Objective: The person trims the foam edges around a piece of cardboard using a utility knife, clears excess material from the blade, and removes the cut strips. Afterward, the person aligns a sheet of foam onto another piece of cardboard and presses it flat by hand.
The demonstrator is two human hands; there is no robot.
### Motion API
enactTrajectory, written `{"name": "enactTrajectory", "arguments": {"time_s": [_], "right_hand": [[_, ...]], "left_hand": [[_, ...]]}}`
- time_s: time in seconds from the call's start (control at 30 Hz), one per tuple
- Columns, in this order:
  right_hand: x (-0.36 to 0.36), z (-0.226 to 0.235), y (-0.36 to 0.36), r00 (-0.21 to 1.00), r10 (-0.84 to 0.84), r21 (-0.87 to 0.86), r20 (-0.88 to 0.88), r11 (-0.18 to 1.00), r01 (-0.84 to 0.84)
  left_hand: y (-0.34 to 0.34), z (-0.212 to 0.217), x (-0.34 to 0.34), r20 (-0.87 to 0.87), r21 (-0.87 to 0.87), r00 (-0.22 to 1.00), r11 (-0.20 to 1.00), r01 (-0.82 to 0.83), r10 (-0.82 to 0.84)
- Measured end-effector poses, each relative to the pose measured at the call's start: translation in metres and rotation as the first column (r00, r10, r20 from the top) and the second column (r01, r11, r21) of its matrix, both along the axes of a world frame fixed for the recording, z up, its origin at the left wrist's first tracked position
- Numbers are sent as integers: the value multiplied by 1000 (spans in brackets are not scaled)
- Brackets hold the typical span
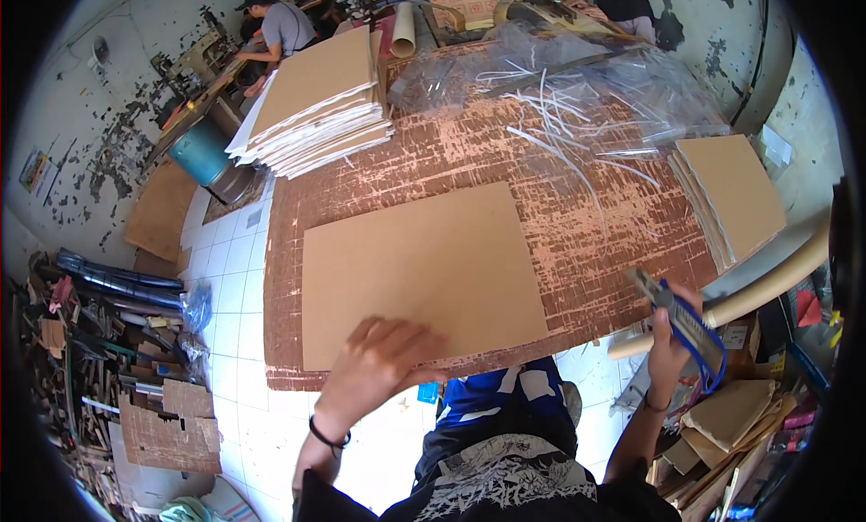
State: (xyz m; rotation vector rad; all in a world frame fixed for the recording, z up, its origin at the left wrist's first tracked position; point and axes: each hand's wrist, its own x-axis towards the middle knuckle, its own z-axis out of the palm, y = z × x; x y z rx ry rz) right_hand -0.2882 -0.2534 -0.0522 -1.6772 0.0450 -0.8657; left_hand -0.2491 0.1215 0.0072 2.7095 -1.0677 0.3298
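A person looks down at a worn brown tabletop [595,292]; twelve o'clock is its far side. At the centre, reaching the near edge, a plain tan cardboard sheet [419,269] lies flat. The left hand [383,355], at seven o'clock, rests on the sheet's near edge. Its fingers are loosely bent, close together; whether they pinch the edge cannot be told. A dark band circles the wrist.

At four o'clock, the right hand [672,346] is apart from the sheet, its fingers wrapped around a grey utility knife [696,331] with a blue strap [719,370]. The knife's front end points between ten and eleven; how far the blade is out cannot be told.

At eleven o'clock stands a tall stack of cardboard [316,84] with white edges. At one o'clock, white strips [546,111] lie among crumpled clear plastic [658,89]. A smaller cardboard stack [735,193] sits at three, above a long cardboard tube [776,292].

Beyond the tabletop, a co-worker [287,30] in grey is at eleven, a blue-green drum [203,152] at ten, and piled scraps [149,378] at eight.
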Motion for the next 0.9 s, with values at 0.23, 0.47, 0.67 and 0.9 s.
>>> {"name": "enactTrajectory", "arguments": {"time_s": [0.23,0.47,0.67,0.9], "right_hand": [[135,69,58,954,294,-332,57,907,-260],[206,30,74,934,316,-338,-165,872,-355],[209,6,75,925,373,-257,-77,888,-380],[204,12,77,899,409,-264,-154,860,-437]], "left_hand": [[-61,27,153,-297,-29,936,982,186,-186],[-92,-50,203,94,-59,995,998,-17,23],[-87,-52,201,92,-253,995,966,58,-35],[-84,-52,207,86,-294,993,950,100,-79]]}}
